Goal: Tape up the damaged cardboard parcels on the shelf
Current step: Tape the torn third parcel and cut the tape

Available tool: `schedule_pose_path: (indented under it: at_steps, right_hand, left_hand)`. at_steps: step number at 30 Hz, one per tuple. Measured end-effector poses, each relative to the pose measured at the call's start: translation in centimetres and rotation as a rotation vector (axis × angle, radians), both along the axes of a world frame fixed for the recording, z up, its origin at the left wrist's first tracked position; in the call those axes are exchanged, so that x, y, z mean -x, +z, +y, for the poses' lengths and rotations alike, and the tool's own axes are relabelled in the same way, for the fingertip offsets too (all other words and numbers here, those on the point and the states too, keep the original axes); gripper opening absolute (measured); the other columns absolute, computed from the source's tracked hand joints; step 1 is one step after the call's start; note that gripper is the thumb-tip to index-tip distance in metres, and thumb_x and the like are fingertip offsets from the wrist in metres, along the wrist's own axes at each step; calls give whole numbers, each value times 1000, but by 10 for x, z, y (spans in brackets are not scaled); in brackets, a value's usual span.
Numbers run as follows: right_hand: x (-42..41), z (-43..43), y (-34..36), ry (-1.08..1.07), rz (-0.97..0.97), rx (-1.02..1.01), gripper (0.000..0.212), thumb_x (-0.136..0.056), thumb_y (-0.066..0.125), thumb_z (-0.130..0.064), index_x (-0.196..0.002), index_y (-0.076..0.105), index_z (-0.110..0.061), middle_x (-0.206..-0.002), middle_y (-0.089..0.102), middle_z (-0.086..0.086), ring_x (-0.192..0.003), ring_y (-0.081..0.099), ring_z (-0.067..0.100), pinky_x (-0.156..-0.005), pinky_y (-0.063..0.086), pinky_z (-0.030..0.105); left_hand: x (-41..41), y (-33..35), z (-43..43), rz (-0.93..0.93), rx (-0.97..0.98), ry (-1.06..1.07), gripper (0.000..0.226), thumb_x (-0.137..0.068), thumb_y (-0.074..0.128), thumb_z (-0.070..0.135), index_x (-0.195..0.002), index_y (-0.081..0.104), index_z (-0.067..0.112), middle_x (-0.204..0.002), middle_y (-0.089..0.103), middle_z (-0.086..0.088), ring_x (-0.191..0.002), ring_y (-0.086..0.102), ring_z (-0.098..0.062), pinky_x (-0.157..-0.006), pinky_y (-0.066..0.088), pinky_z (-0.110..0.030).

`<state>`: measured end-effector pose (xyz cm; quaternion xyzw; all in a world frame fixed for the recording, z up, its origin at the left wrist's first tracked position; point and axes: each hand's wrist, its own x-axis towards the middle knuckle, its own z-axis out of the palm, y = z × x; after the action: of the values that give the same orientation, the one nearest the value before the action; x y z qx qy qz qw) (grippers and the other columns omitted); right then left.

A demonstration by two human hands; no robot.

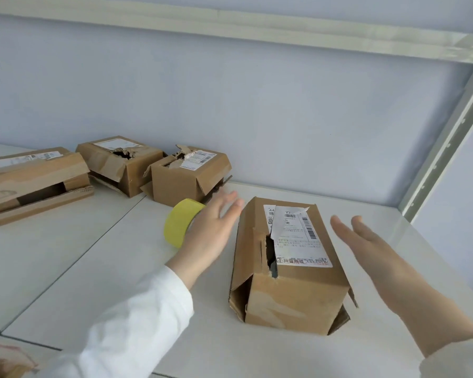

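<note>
A torn cardboard parcel (pixel 290 268) stands on the white shelf (pixel 120 268) between my hands, with a ripped slit along its top beside a peeling shipping label. My left hand (pixel 210 230) hovers just left of the parcel, fingers straight and apart from the box. A yellow tape roll (pixel 179 222) stands on edge right behind that hand; my thumb is hidden, so I cannot tell whether it hooks the roll. My right hand (pixel 366 244) is off the parcel's right side, palm turned inward, fingers straight, holding nothing.
Three more damaged parcels sit at the back left: a long flat one (pixel 36 181), one with a hole in its top (pixel 120 162) and a smaller one (pixel 189 175) with a torn lid. A shelf upright (pixel 445 140) rises at the right, under the upper shelf (pixel 230 25).
</note>
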<state>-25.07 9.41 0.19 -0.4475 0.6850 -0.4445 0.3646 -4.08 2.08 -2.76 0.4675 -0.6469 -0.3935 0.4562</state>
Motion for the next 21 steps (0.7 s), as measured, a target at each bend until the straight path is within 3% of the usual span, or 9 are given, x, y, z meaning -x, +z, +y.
schedule_pose_path:
  at_steps: [2, 6, 10, 13, 16, 18, 21]
  right_hand:
    - [-8, -1, 15, -18, 74, 77, 71, -88, 48, -55, -148, 20, -33, -157, 15, -11, -144, 11, 10, -116, 11, 37]
    - [-48, -9, 39, 42, 168, 162, 54, -89, 49, -51, -140, 36, -37, -141, 40, -13, -118, 44, 11, -95, 28, 26]
    - [-97, -35, 45, 152, 255, 101, 47, -91, 48, -49, -136, 45, -34, -137, 47, -13, -114, 44, 8, -90, 30, 24]
    - [-128, -57, 43, 199, 328, 25, 47, -94, 46, -44, -137, 45, -27, -140, 46, -9, -121, 43, 9, -91, 30, 21]
    - [-149, -73, 41, 219, 404, -39, 47, -95, 45, -42, -138, 44, -23, -140, 46, -7, -115, 44, 8, -88, 29, 19]
    - [-155, -80, 39, 228, 460, -70, 49, -95, 45, -41, -140, 42, -21, -142, 45, -5, -126, 42, 11, -94, 28, 21]
    - [-166, -87, 32, 268, 506, -124, 50, -96, 45, -39, -141, 39, -19, -144, 43, -3, -132, 38, 14, -105, 26, 24]
  left_hand:
    - [-16, 10, -16, -25, 37, 38, 34, -98, 45, 34, -129, 55, 23, -128, 48, 22, -115, 47, 5, -86, 33, -4]
    - [-49, 12, -50, -141, 86, 123, 26, -98, 48, 25, -121, 59, 21, -124, 57, 8, -119, 49, -8, -93, 33, -20]
    - [-70, 0, -79, -308, 21, 94, 26, -98, 48, 25, -121, 59, 18, -125, 60, 3, -103, 48, -4, -85, 34, -19]
    - [-83, -10, -90, -300, -80, 19, 29, -98, 46, 35, -120, 56, 20, -127, 57, 1, -104, 47, -7, -85, 34, -22]
    - [-99, -20, -90, -196, -170, -116, 46, -97, 48, 37, -139, 43, 20, -139, 48, -1, -116, 45, -8, -94, 34, -22]
    - [-115, -26, -84, -77, -257, -242, 63, -93, 54, 39, -148, 27, 25, -148, 37, -2, -129, 40, -10, -109, 30, -28]
    - [-139, -32, -75, -15, -325, -395, 99, -64, 64, 53, -148, 14, 38, -151, 30, 6, -136, 35, -10, -116, 24, -33]
